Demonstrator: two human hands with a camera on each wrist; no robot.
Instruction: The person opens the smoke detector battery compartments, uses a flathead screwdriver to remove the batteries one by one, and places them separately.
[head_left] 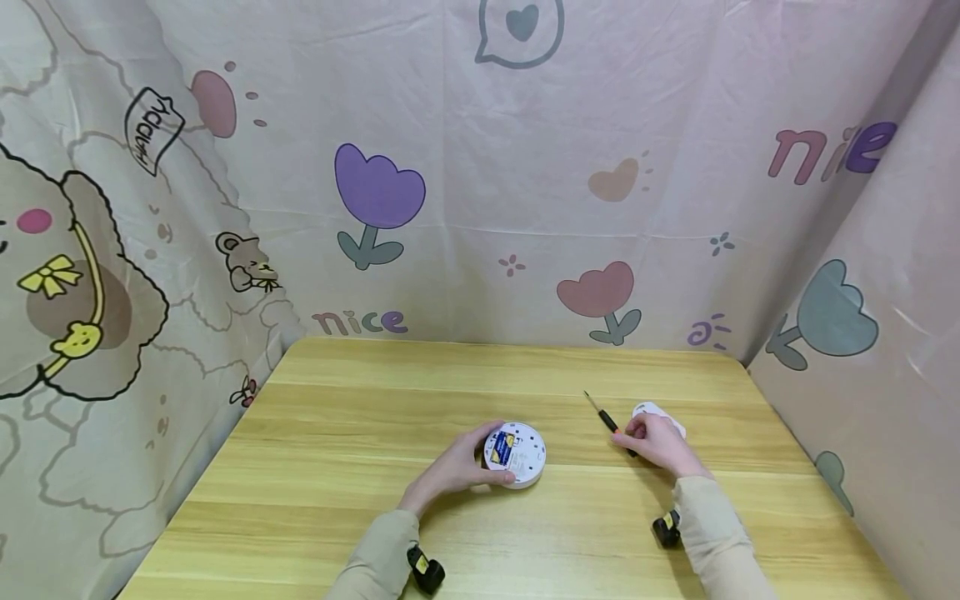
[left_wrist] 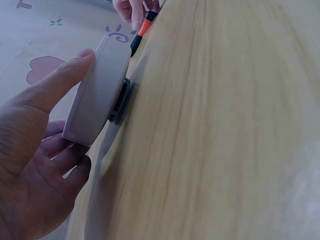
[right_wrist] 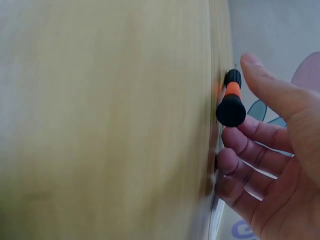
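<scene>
My left hand point(head_left: 465, 462) grips a round white device point(head_left: 531, 457) by its side, thumb at the near rim and fingers round the far side. The face turned up has small dark holes and a blue and yellow label point(head_left: 502, 448). In the left wrist view the device point(left_wrist: 97, 90) is tilted over the table, with a dark bracket point(left_wrist: 120, 102) on its underside. My right hand point(head_left: 654, 442) is at the black and orange handle of a thin screwdriver point(head_left: 607, 419). In the right wrist view its thumb stands apart from the screwdriver handle point(right_wrist: 231, 107), fingers loosely bent beside it.
A flat white piece point(head_left: 651, 408) lies just beyond my right hand, partly covered by it. The wooden table point(head_left: 360, 400) ends at a printed curtain point(head_left: 480, 275) behind and at both sides. Black wrist cameras point(head_left: 426, 572) hang at both sleeves.
</scene>
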